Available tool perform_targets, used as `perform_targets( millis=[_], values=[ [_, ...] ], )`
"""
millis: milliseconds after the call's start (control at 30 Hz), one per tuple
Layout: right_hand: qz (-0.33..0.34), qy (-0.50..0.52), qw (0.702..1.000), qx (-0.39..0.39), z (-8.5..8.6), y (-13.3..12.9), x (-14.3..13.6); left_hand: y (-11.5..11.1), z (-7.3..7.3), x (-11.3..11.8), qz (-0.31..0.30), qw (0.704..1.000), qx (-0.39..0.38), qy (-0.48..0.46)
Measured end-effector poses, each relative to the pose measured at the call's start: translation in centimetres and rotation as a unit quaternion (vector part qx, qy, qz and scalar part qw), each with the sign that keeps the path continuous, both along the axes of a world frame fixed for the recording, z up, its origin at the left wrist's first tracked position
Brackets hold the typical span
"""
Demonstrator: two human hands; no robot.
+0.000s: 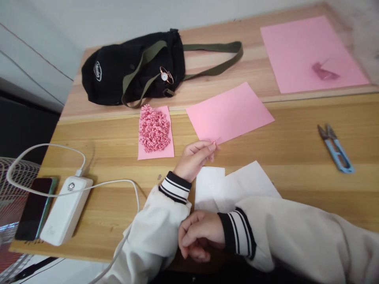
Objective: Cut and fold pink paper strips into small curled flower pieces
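My left hand [197, 157] pinches a small pink piece [214, 142] between thumb and fingers, at the lower edge of a pink sheet [231, 112]. My right hand [201, 236] is lower, near the table's front edge, beside my left sleeve. Its fingers are curled in, and whatever they hold, if anything, is hidden. To the left of the pink sheet, a heap of pink beaded strands [154, 130] rests on a small pink card [156, 155]. White paper [237, 187] lies partly under my right sleeve.
Blue-handled snips [337, 152] lie at the right. A black bag [133, 67] with a watch [165, 76] is at the back. A large pink sheet [299, 51] bears a folded pink piece [325, 72]. Left are a power bank [66, 211], cable and phone [34, 209].
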State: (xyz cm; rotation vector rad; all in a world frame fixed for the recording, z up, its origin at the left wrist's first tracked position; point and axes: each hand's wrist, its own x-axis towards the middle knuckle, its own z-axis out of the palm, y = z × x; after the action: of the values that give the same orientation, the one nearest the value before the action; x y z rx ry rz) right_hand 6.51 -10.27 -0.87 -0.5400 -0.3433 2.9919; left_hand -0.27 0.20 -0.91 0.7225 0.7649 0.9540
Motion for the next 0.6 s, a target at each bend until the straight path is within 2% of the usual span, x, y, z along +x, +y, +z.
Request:
perform_targets(
  millis=[600],
  values=[
    [-0.005,0.007,1.0,0.003,-0.17,-0.12,-0.02,-0.01,0.0,0.0,-0.004,1.0,0.01,0.0]
  ],
)
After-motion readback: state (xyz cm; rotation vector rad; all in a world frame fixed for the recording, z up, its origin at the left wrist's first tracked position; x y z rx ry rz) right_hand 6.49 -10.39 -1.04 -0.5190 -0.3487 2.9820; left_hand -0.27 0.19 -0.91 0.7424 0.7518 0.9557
